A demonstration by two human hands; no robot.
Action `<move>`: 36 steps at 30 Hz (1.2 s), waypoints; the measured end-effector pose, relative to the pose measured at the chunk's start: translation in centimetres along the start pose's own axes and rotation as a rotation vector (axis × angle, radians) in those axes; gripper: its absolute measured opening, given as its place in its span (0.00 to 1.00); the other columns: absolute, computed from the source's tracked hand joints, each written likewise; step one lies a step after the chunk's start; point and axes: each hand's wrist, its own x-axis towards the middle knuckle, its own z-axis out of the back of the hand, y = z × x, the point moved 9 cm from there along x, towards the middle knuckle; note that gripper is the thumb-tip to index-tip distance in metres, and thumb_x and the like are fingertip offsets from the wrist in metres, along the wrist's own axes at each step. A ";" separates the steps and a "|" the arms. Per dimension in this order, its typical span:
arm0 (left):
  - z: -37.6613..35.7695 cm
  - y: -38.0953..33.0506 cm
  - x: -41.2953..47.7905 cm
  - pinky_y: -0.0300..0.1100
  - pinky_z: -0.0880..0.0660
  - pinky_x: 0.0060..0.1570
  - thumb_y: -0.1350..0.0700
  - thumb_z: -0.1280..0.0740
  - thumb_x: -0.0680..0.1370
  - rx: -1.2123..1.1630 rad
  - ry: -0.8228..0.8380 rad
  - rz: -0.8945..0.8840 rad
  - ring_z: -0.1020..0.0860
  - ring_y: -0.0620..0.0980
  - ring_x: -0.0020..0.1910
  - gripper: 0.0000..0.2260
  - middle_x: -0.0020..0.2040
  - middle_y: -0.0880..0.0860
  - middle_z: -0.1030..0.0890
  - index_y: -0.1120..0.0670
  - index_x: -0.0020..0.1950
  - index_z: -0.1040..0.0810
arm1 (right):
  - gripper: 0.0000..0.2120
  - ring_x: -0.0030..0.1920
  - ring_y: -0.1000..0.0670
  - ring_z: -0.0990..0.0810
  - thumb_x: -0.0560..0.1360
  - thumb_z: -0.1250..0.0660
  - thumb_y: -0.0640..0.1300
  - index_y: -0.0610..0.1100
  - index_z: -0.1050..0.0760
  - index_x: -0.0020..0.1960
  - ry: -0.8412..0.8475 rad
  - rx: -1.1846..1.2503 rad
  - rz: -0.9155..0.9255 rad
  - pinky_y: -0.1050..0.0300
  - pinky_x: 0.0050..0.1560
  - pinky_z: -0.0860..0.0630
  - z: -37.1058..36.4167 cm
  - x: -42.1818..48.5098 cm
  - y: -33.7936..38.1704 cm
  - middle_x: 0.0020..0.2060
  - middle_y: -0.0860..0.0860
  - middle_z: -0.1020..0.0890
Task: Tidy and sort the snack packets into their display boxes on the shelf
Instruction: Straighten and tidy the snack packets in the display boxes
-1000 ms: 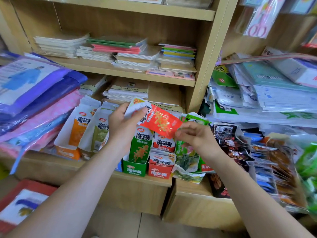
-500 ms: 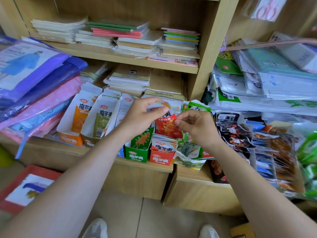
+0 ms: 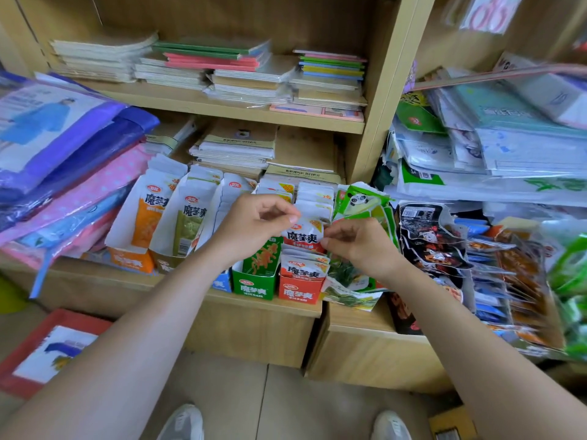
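Crowding the red packet (image 3: 303, 235): green box (image 3: 252, 287), panda packets (image 3: 359, 201).

The left forearm (image 3: 178, 312) hides most of what seems a blue box (image 3: 221, 283); far-right green packets (image 3: 571, 268) are blurred.

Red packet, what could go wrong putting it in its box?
The red packet is pinched only at its top by the left hand and right hand; it might crumple against packets already filling the red box.
The right hand crowds the loose green panda packets, which might slide off.

Green box (image 3: 253, 286) just beside red box (image 3: 297, 293)
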 end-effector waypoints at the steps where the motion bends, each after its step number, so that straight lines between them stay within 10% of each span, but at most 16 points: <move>1: -0.5 0.3 -0.1 0.45 0.19 0.54 0.59 0.28 0.78 0.008 0.032 0.020 0.16 0.45 0.48 0.05 0.46 0.46 0.14 0.49 0.49 0.15 | 0.03 0.33 0.56 0.20 0.75 0.27 0.39 0.39 0.16 0.47 -0.016 0.050 0.007 0.65 0.36 0.25 0.2 -0.2 0.5 0.36 0.50 0.15; 10: -2.2 0.8 -1.9 0.42 0.25 0.62 0.45 0.21 0.69 0.072 0.352 0.082 0.21 0.37 0.61 0.21 0.59 0.40 0.17 0.44 0.61 0.17 | 0.23 0.48 0.53 0.20 0.64 0.18 0.50 0.49 0.18 0.56 0.119 -0.160 0.137 0.64 0.46 0.24 -0.3 -2.5 3.0 0.53 0.53 0.19; 18: 0.5 1.7 -1.4 0.36 0.24 0.43 0.56 0.23 0.73 0.254 -0.240 -0.028 0.18 0.38 0.42 0.09 0.45 0.41 0.15 0.43 0.46 0.18 | 0.11 0.39 0.59 0.23 0.71 0.23 0.41 0.47 0.19 0.52 -0.268 -0.395 0.169 0.66 0.39 0.27 2.2 -1.4 1.4 0.47 0.54 0.19; 25: -1.2 -1.9 -2.8 0.47 0.22 0.40 0.61 0.25 0.73 0.553 -0.385 -0.293 0.21 0.46 0.46 0.10 0.47 0.46 0.21 0.50 0.50 0.19 | 0.06 0.41 0.52 0.21 0.73 0.25 0.40 0.46 0.19 0.49 -0.287 -0.439 0.147 0.52 0.45 0.20 4.6 -1.5 0.8 0.45 0.53 0.18; 30: -5.9 -3.3 -3.5 0.50 0.26 0.56 0.58 0.26 0.75 0.694 -0.136 -0.521 0.25 0.52 0.58 0.12 0.58 0.48 0.20 0.52 0.58 0.16 | 0.06 0.47 0.49 0.21 0.73 0.25 0.41 0.44 0.18 0.49 -0.324 -0.541 0.140 0.53 0.47 0.24 8.3 -3.8 0.2 0.46 0.50 0.18; 36: -7.8 -1.3 -2.5 0.47 0.33 0.70 0.49 0.30 0.79 0.772 0.017 -0.282 0.37 0.45 0.74 0.19 0.75 0.43 0.30 0.46 0.69 0.22 | 0.13 0.55 0.48 0.21 0.72 0.24 0.48 0.47 0.18 0.55 -0.269 -0.587 0.058 0.50 0.57 0.24 10.1 -5.5 -1.9 0.52 0.51 0.16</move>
